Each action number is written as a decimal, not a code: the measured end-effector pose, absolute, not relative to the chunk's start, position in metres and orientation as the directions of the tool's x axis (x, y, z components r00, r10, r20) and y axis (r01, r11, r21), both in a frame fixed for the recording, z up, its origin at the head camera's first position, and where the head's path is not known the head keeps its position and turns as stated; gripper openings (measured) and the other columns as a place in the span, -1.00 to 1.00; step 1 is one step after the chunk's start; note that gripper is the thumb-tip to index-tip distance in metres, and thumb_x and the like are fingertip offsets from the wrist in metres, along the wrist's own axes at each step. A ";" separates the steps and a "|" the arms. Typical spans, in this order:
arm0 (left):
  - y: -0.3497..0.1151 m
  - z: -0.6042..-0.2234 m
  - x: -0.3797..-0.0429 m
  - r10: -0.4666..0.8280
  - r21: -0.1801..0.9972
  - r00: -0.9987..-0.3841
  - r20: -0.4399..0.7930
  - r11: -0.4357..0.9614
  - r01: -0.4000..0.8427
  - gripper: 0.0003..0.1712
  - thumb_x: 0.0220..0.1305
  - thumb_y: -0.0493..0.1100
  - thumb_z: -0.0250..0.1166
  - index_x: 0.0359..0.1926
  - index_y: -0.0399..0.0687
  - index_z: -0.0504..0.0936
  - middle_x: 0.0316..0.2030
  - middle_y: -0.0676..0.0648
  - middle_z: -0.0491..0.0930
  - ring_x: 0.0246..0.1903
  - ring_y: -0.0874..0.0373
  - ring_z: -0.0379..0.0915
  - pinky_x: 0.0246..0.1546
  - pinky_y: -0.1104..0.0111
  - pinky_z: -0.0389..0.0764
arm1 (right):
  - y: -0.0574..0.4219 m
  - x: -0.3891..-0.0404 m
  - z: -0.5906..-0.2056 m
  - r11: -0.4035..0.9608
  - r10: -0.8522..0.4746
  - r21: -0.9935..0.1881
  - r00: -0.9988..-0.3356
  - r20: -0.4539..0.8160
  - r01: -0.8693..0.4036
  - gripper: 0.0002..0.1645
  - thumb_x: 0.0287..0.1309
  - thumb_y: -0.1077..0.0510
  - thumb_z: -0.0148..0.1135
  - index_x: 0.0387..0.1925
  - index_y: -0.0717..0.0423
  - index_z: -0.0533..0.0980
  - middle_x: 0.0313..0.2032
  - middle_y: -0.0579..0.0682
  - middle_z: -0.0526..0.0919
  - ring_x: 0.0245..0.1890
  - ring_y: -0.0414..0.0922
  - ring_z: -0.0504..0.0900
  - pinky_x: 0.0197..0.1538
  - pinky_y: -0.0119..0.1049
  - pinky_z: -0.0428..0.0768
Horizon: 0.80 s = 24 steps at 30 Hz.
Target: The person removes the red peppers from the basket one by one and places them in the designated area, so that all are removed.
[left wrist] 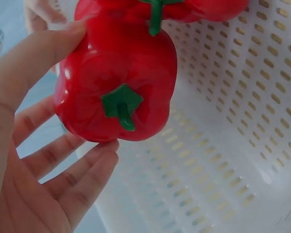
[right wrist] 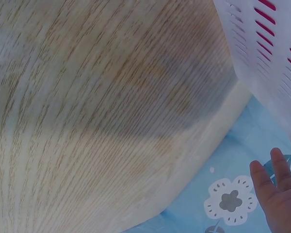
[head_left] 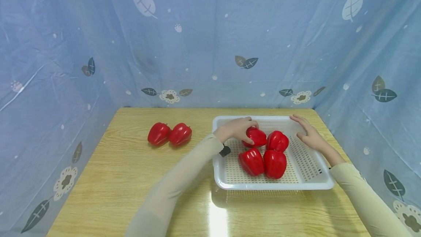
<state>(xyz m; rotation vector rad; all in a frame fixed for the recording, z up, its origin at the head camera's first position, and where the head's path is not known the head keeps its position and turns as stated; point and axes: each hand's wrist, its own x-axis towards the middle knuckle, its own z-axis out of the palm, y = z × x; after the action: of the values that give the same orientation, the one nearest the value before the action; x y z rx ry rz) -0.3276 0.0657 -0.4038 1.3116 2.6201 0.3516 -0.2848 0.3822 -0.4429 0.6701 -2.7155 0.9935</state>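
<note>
My left hand [head_left: 237, 127] reaches into the white plastic basket [head_left: 273, 186] and grips a red bell pepper [head_left: 258, 137]. The left wrist view shows thumb and fingers around the side of this pepper [left wrist: 140, 63], its green stem facing the camera. Three more red peppers lie close by in the basket: one to the right [head_left: 277, 141], one in front [head_left: 251, 162] and one at front right [head_left: 275, 165]. At the basket's right side my right hand [head_left: 308, 135] holds nothing, its fingers extended near the rim; in the right wrist view only some fingers [right wrist: 276, 187] show.
Two red bell peppers [head_left: 180, 135] lie side by side on the wooden table [head_left: 131, 178], left of the basket. A blue patterned curtain [head_left: 197, 46] hangs behind the table and along both sides. The basket stands near the table's right edge.
</note>
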 end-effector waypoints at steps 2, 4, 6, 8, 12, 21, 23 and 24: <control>0.064 -0.401 -0.327 0.804 0.299 -0.593 -0.053 0.579 0.758 -0.40 0.03 0.10 0.37 0.11 0.15 0.42 -0.06 0.04 0.41 -0.12 0.26 0.39 -0.12 0.50 0.47 | 0.382 -0.285 -0.443 0.676 -0.351 -0.570 -0.884 0.308 -0.467 -0.24 0.01 0.48 -0.05 0.32 0.24 0.14 0.33 0.38 0.03 0.29 0.42 -0.03 0.05 0.51 0.03; 0.062 -0.398 -0.326 0.802 0.312 -0.596 -0.044 0.578 0.754 -0.40 0.03 0.10 0.37 0.11 0.15 0.42 -0.06 0.05 0.40 -0.12 0.27 0.39 -0.12 0.49 0.47 | 0.382 -0.285 -0.444 0.676 -0.351 -0.570 -0.884 0.309 -0.467 -0.24 0.01 0.48 -0.05 0.32 0.24 0.14 0.33 0.38 0.03 0.29 0.42 -0.03 0.05 0.51 0.03; 0.060 -0.395 -0.325 0.799 0.331 -0.600 -0.033 0.575 0.748 -0.41 0.03 0.10 0.37 0.11 0.16 0.42 -0.05 0.06 0.40 -0.11 0.27 0.39 -0.13 0.49 0.48 | 0.382 -0.285 -0.444 0.677 -0.349 -0.570 -0.885 0.308 -0.466 -0.25 0.01 0.48 -0.05 0.32 0.25 0.14 0.33 0.38 0.03 0.29 0.42 -0.04 0.06 0.51 0.03; 0.057 -0.393 -0.324 0.798 0.356 -0.602 -0.021 0.569 0.742 -0.41 0.03 0.09 0.37 0.10 0.16 0.43 -0.04 0.07 0.41 -0.10 0.27 0.38 -0.14 0.49 0.49 | 0.382 -0.285 -0.444 0.680 -0.348 -0.567 -0.885 0.308 -0.465 -0.25 0.02 0.49 -0.05 0.32 0.25 0.15 0.33 0.38 0.03 0.29 0.42 -0.03 0.05 0.51 0.03; 0.051 -0.388 -0.324 0.799 0.395 -0.602 0.001 0.553 0.734 -0.40 0.03 0.08 0.37 0.11 0.16 0.42 0.00 0.07 0.40 -0.07 0.27 0.37 -0.13 0.49 0.49 | 0.381 -0.284 -0.443 0.682 -0.348 -0.565 -0.885 0.309 -0.465 -0.25 0.02 0.49 -0.05 0.32 0.26 0.14 0.32 0.40 0.03 0.28 0.43 -0.03 0.05 0.51 0.04; 0.035 -0.380 -0.324 0.783 0.485 -0.620 0.055 0.521 0.702 -0.36 0.02 0.07 0.38 0.13 0.12 0.39 0.03 0.09 0.37 -0.04 0.28 0.35 -0.17 0.52 0.52 | 0.382 -0.284 -0.444 0.687 -0.350 -0.553 -0.882 0.317 -0.471 -0.25 0.01 0.49 -0.04 0.31 0.27 0.15 0.32 0.40 0.03 0.28 0.44 -0.02 0.05 0.50 0.05; 0.032 -0.377 -0.323 0.785 0.512 -0.615 0.075 0.499 0.699 -0.35 0.02 0.06 0.39 0.14 0.10 0.39 0.01 0.08 0.38 -0.05 0.28 0.36 -0.19 0.55 0.52 | 0.382 -0.284 -0.444 0.689 -0.348 -0.553 -0.883 0.315 -0.468 -0.25 0.01 0.49 -0.04 0.31 0.26 0.15 0.32 0.39 0.03 0.28 0.43 -0.02 0.05 0.50 0.06; 0.030 -0.375 -0.323 0.786 0.522 -0.612 0.087 0.488 0.700 -0.35 0.02 0.04 0.39 0.15 0.08 0.39 0.00 0.07 0.38 -0.06 0.27 0.36 -0.19 0.56 0.52 | 0.382 -0.284 -0.444 0.690 -0.347 -0.553 -0.884 0.315 -0.468 -0.25 0.01 0.49 -0.04 0.31 0.26 0.15 0.32 0.38 0.03 0.28 0.43 -0.02 0.05 0.50 0.06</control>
<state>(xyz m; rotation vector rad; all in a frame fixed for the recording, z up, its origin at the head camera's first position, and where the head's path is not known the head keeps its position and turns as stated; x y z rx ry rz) -0.3231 0.0302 -0.3753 1.2925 2.5653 0.7856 -0.2839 0.3821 -0.4440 0.6609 -2.7144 0.9643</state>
